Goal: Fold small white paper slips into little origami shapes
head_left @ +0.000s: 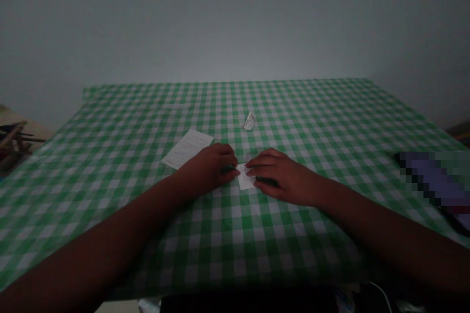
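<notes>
A small white piece of paper with lines of print lies on the checked tablecloth between my hands. My left hand has its curled fingers and thumb closed at the paper's left edge. From the other side, my right hand holds the paper, its bent fingertips over the upper part and its thumb by the lower right corner. The fingers cover part of the sheet. Just beyond my left hand rests a larger printed sheet, partly hidden by that hand.
A crumpled or folded bit of paper sits farther back. The green-and-white checked tablecloth covers the table up to the wall. At the right edge lies a dark, pixelated flat object. Brown wooden parts stand off to the left.
</notes>
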### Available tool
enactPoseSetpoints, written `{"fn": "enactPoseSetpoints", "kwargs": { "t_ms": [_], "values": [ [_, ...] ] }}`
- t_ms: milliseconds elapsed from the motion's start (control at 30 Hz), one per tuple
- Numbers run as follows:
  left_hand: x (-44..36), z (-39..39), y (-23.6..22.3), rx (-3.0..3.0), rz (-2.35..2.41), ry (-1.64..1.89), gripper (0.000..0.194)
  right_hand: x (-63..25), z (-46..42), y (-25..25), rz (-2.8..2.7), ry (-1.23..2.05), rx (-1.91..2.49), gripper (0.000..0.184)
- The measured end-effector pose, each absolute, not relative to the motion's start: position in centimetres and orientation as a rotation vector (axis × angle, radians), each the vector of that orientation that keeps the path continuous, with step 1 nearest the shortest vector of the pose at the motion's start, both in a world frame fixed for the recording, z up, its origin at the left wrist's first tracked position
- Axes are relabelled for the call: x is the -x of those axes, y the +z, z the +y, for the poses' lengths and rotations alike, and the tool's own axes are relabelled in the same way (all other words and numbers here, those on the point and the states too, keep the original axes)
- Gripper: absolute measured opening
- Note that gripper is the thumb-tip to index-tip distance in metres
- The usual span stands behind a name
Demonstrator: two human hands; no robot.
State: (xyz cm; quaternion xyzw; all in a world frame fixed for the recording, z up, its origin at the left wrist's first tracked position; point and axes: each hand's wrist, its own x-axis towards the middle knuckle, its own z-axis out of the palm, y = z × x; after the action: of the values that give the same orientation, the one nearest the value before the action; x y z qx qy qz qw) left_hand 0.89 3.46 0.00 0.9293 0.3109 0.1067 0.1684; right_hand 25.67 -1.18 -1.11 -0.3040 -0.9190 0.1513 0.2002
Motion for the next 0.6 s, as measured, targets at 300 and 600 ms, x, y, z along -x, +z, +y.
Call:
{"fn": "enactPoseSetpoints", "kwargs": {
  "t_ms": [300, 600],
  "values": [
    [-0.77, 3.42, -0.15, -2.660, 0.878, 0.309, 0.015, -25.85, -0.83, -1.48, -2.593, 0.378, 0.827, 0.027],
    [-0.98, 3.01, -0.10, -2.676, 0.911, 0.313, 0.023, -25.60, -1.05, -1.48, -2.603, 0.314, 0.839, 0.029]
  ]
}}
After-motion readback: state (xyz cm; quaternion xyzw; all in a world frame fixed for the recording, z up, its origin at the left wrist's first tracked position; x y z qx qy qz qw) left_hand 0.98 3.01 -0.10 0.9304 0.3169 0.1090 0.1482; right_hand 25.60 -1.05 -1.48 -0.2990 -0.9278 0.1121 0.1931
